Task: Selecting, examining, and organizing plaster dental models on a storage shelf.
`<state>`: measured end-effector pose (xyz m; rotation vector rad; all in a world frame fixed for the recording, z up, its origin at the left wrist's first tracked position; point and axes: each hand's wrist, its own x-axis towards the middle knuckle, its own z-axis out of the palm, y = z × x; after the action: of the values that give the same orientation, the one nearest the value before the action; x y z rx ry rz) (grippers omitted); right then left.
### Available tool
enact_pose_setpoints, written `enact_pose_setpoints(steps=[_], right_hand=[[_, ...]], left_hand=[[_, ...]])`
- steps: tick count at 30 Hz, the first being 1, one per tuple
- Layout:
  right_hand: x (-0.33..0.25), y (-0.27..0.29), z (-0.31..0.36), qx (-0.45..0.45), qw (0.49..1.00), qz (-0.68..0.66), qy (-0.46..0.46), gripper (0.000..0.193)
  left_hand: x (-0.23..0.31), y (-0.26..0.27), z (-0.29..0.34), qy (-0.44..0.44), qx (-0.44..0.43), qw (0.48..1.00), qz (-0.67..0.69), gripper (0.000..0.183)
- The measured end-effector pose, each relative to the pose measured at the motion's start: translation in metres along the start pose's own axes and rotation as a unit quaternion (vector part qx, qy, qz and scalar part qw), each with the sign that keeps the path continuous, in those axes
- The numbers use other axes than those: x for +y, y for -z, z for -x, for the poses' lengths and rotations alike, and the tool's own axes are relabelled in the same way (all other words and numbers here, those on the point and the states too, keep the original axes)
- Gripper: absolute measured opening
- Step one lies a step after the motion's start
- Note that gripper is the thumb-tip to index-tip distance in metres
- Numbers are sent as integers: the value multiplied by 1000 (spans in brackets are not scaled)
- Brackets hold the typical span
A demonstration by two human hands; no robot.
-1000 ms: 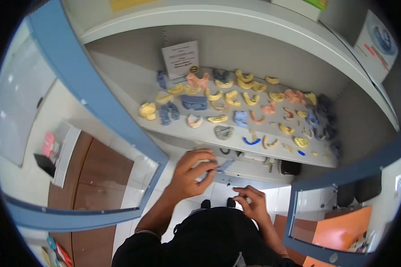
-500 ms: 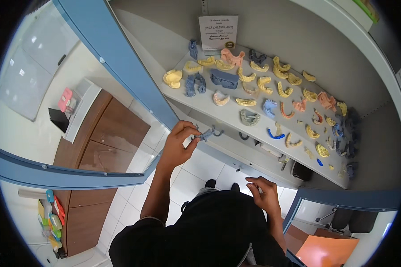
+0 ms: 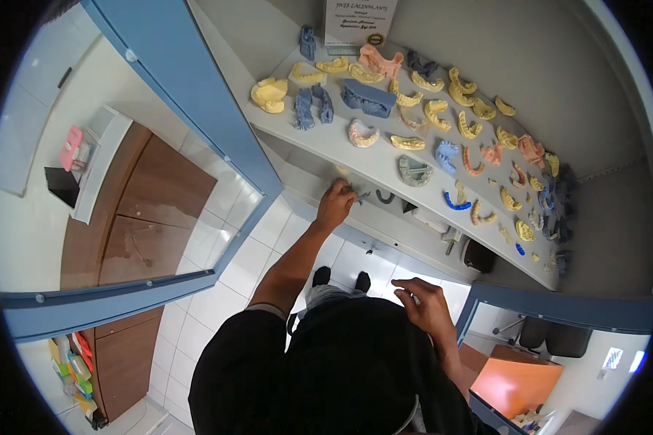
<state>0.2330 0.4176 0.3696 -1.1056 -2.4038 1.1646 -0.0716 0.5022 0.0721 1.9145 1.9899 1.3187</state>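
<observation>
My left hand (image 3: pixel 334 205) reaches into the lower shelf of the cabinet. Its fingers are closed on a small grey-blue dental piece (image 3: pixel 363 197), mostly hidden by the hand. Beside it on that shelf lies a dark grey arch-shaped piece (image 3: pixel 385 196). Above, the upper shelf (image 3: pixel 341 152) carries several dental models, among them a large yellow model (image 3: pixel 269 95), a grey-blue block model (image 3: pixel 368 97) and a pink and white denture (image 3: pixel 363 133). My right hand (image 3: pixel 426 304) hovers before my body, fingers loosely bent, thumb and forefinger apart, with nothing visible between them.
An open blue-framed glass door (image 3: pixel 189 94) stands at the left, another blue-framed door (image 3: pixel 559 316) at the right. A framed card (image 3: pixel 360 20) stands behind the models. A black rounded object (image 3: pixel 477 256) sits on the lower shelf's right part. Beyond the left door is a brown cabinet (image 3: pixel 152 217).
My left hand has moved forward and right with the dental piece, from in front of the cabinet to the lower shelf. The right hand has barely moved. The view has shifted slightly.
</observation>
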Motion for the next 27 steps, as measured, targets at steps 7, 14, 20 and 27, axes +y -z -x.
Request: enact_pose_setpoints(steps=[7, 14, 20, 27], right_hand=[[1, -4, 11, 56, 998, 15, -35, 19], [-4, -9, 8, 65, 995, 9, -75, 18], [-7, -16, 1, 52, 996, 6, -78, 19], [-14, -33, 3, 30, 997, 5, -66, 19]], left_hand=[[-13, -37, -30, -7, -66, 997, -48, 19], [-44, -69, -23, 3, -54, 995, -88, 19], [-22, -63, -24, 20, -92, 992, -87, 31], [22, 4, 32, 9, -73, 995, 72, 27]])
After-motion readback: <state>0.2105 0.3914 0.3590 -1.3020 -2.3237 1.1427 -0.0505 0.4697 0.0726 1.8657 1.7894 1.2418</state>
